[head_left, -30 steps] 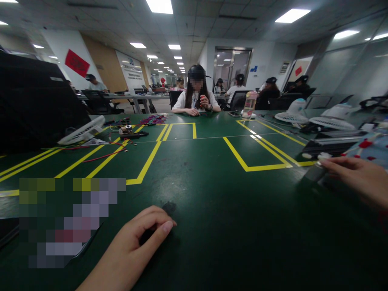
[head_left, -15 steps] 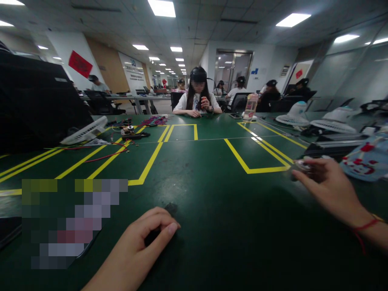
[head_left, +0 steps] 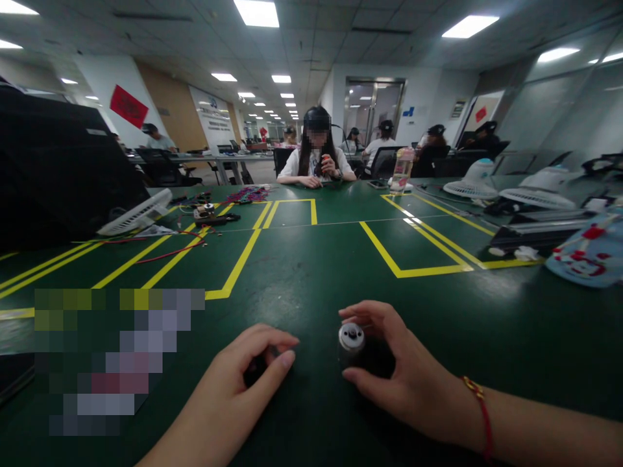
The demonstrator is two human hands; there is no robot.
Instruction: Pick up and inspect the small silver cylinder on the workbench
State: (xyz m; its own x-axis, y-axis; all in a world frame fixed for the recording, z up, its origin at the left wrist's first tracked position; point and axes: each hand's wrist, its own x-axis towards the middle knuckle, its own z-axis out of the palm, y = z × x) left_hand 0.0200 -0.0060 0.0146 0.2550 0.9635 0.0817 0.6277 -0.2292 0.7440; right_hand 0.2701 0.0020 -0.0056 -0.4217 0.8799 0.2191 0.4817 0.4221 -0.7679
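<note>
A small silver-topped cylindrical motor stands upright in front of me, its top face showing a centre hub and small holes. My right hand is wrapped round it, the thumb at its near side and the fingertips at its far side. A red cord bracelet circles that wrist. To the left of the motor, my left hand rests on the green tabletop, fingers curled and the thumb apart from the index finger. Nothing shows in it, though the inside of the palm is in shadow.
Yellow tape marks boxes on the table. At left lie a white fan, red wires and a black bag. At right are more fans and a blue patterned bag. A person sits opposite.
My right hand has come in from the far right with the motor, now at the middle of the table. My left hand's thumb and index finger have parted slightly.
</note>
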